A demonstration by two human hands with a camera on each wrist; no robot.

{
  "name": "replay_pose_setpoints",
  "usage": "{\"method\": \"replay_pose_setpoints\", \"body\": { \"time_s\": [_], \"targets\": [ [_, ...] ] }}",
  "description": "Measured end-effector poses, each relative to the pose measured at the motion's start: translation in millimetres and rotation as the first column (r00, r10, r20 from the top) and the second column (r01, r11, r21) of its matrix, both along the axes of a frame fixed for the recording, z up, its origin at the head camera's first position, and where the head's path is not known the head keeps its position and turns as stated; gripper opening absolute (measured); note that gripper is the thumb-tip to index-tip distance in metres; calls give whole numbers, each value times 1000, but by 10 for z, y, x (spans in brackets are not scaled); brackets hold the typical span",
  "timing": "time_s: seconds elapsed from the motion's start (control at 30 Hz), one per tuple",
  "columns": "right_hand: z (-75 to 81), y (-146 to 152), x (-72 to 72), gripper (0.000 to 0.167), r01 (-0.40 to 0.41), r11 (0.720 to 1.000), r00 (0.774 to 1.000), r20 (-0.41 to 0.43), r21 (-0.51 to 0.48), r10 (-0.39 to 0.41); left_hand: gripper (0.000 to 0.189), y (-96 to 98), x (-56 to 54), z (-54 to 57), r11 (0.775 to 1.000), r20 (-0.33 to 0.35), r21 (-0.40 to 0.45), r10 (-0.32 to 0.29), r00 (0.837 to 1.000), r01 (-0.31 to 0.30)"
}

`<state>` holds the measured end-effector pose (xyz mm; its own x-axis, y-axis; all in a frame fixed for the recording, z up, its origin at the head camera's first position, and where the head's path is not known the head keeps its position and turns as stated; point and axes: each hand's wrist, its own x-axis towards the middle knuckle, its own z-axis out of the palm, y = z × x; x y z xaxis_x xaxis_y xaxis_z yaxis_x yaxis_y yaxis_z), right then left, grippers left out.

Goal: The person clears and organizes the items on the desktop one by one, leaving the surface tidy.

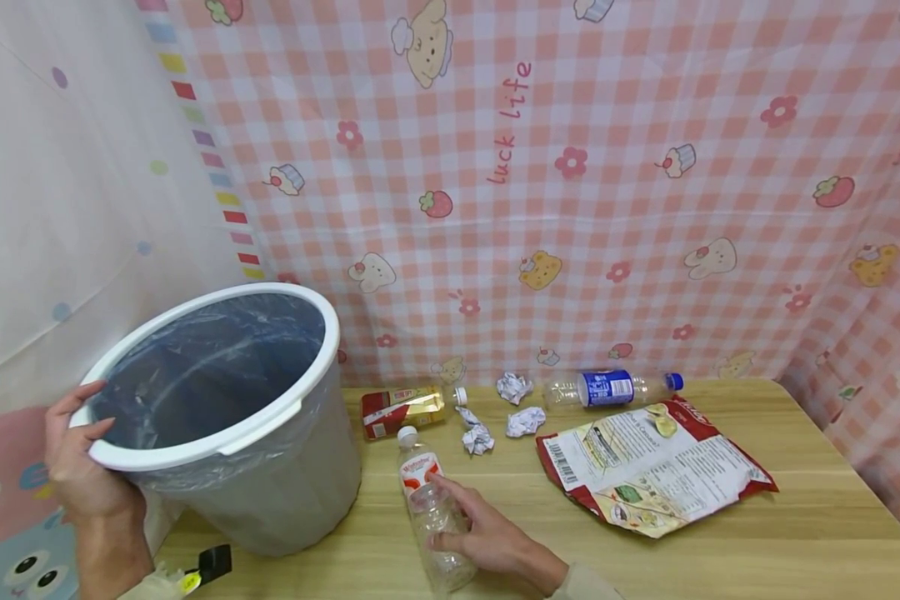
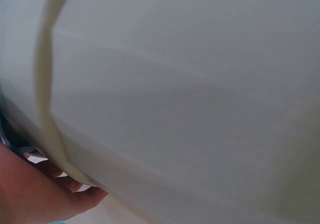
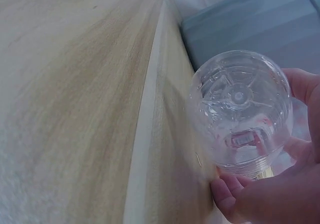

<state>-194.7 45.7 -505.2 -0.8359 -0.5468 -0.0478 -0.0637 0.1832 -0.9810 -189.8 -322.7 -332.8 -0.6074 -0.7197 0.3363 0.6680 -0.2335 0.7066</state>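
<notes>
A grey trash bin [image 1: 292,483] with a white rim and a clear plastic liner is at the left of the table. My left hand [image 1: 93,467] grips that rim at its left side, fingertips over the inside edge. In the left wrist view the bin's wall [image 2: 190,94] fills most of the picture, and the hand [image 2: 40,194] shows low at the left. My right hand [image 1: 491,533] holds a clear plastic bottle [image 1: 418,462] with a white cap and a red-and-white label. The right wrist view shows the bottle's round base [image 3: 240,99] between thumb and fingers.
Behind the bottle lie a red-and-gold box [image 1: 403,411], a white-capped item and several crumpled papers [image 1: 525,422]. Farther right are a blue-labelled bottle [image 1: 606,388] and a red-and-white snack bag [image 1: 660,471]. A checked cloth [image 1: 540,208] hangs along the table's back edge.
</notes>
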Motion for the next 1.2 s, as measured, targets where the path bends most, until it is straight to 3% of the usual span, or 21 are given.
{"method": "replay_pose_setpoints", "body": {
  "time_s": [0.4,0.9,1.2],
  "targets": [
    [18,-15,-7,75,8,998,999,52,-67,-5,38,11,2,7,1000,8,-3,7,1000,-7],
    [107,47,-3,72,60,997,987,150,-44,-53,39,13,5,-5,999,29,-30,24,999,-23],
    [205,135,-40,72,88,996,994,71,0,-87,38,8,1,3,1000,15,-9,13,1000,-12]
  ]
}}
